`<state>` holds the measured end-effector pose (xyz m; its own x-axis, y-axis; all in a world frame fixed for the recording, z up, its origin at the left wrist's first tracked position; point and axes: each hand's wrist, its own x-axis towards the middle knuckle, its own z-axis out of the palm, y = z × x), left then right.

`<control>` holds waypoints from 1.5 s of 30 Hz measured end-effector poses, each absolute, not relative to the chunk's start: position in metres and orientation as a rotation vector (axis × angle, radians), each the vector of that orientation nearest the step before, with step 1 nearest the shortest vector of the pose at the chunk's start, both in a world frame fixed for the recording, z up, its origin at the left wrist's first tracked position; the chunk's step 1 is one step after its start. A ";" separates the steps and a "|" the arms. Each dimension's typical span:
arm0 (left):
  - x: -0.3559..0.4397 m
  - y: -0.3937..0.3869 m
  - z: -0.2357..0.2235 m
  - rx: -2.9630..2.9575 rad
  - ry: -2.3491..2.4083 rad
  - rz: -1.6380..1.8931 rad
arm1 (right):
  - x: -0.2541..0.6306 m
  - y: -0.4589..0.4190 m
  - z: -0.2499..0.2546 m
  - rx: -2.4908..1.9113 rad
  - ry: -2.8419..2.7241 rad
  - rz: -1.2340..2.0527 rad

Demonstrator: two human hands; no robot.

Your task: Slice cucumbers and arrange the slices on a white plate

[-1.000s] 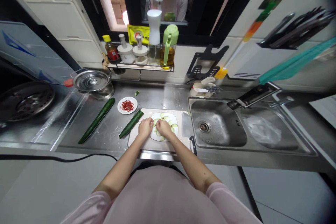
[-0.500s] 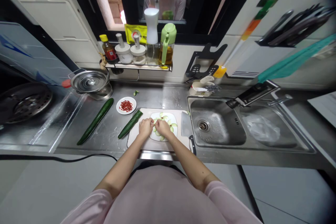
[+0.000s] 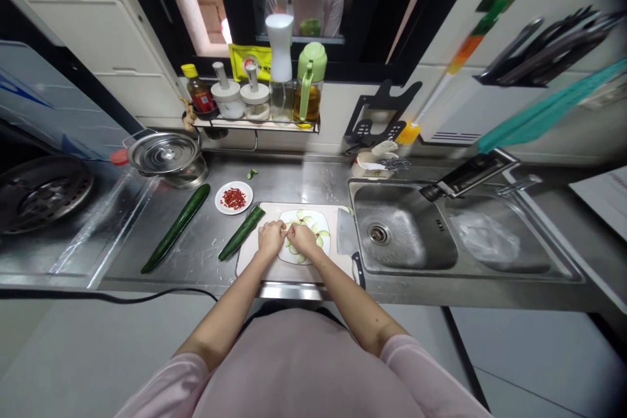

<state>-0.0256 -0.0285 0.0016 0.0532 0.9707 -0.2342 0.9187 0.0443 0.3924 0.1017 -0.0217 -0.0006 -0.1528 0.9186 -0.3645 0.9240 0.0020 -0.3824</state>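
My left hand (image 3: 271,236) and my right hand (image 3: 301,239) meet over the left side of a white square plate (image 3: 326,225). Both hands are closed, fingertips pinched together and touching or nearly so; whatever is between them is too small and covered to make out. Thin, pale green-edged cucumber slices (image 3: 319,241) are spread over the plate. Under it lies a light cutting board (image 3: 248,262). A cut length of cucumber (image 3: 241,234) rests across the board's left edge, just left of my left hand. On the board's right side lies a kitchen knife (image 3: 347,235) with a black handle.
A whole cucumber (image 3: 176,228) and a small white dish (image 3: 219,204) of chopped red pieces (image 3: 234,198) lie to the left. Behind them stands a lidded steel pot (image 3: 166,155). The sink (image 3: 406,225) is on the right. Seasoning bottles stand on a wall rack (image 3: 255,127).
My hands stay pinched together over the plate with hardly any movement. The whole view has shifted slightly.
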 end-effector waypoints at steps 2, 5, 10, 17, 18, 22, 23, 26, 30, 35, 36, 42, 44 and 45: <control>-0.026 -0.028 0.001 1.897 1.890 0.154 | 0.102 -0.022 0.001 2.052 2.207 -0.842; -0.026 -0.028 0.000 1.899 1.889 0.154 | 0.104 -0.023 0.002 2.057 2.209 -0.827; -0.026 -0.029 -0.001 1.897 1.893 0.157 | 0.105 -0.023 0.003 2.055 2.242 -0.823; -0.025 -0.028 -0.001 1.909 1.890 0.139 | 0.104 -0.022 0.001 2.053 2.230 -0.780; -0.025 -0.028 -0.001 1.909 1.891 0.134 | 0.104 -0.022 0.001 2.050 2.228 -0.780; -0.024 -0.028 -0.001 1.920 1.901 0.123 | 0.104 -0.022 0.001 2.036 2.234 -0.785; -0.024 -0.028 0.000 1.924 1.899 0.120 | 0.104 -0.022 0.001 2.035 2.235 -0.785; -0.024 -0.028 0.001 1.924 1.891 0.106 | 0.104 -0.022 0.001 2.039 2.234 -0.789; -0.025 -0.028 0.002 1.916 1.897 0.109 | 0.107 -0.024 0.002 2.064 2.241 -0.819; -0.026 -0.029 0.002 1.886 1.898 0.142 | 0.114 -0.026 0.005 2.171 2.235 -0.870; -0.026 -0.029 0.002 1.883 1.897 0.155 | 0.115 -0.027 0.006 2.194 2.237 -0.886; -0.027 -0.030 0.004 1.833 1.898 0.259 | 0.121 -0.026 0.011 2.327 2.284 -1.015; -0.029 -0.031 0.006 1.781 1.898 0.366 | 0.129 -0.025 0.014 2.402 2.304 -1.070; -0.031 -0.033 0.007 1.737 1.888 0.448 | 0.135 -0.025 0.016 2.453 2.313 -1.098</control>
<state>-0.0312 -0.0327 0.0074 -0.0319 0.9869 -0.1582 0.8108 0.1181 0.5732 0.1346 -0.0253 0.0164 -0.0006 0.9880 -0.1543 0.7442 -0.1026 -0.6601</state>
